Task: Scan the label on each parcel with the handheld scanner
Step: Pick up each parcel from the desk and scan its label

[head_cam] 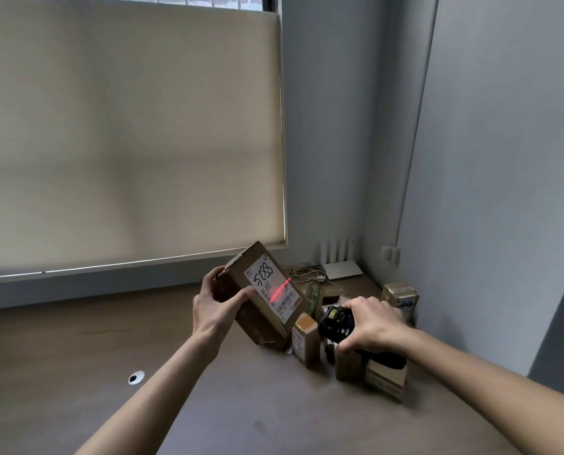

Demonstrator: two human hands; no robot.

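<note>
Parcel [261, 300], a stiff cardboard box, probably light, tilted above the table [77, 372]; left hand [213, 307] grips its side, clear of the label [272, 292]. Right hand [371, 323] grips the scanner [336, 321], whose red beam crosses the barcode.

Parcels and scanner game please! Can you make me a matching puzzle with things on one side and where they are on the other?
Things:
1. Brown cardboard parcel with white label marked 5288
2. Black handheld scanner
3. White flat router with upright antennas
4. Small round silver hole cover

Places:
A. in the far corner by the wall
B. gripped in the right hand
C. on the table left of the arms
D. held tilted by the left hand

Pairs: 1-D, 2-B, 3-A, 4-C
</note>
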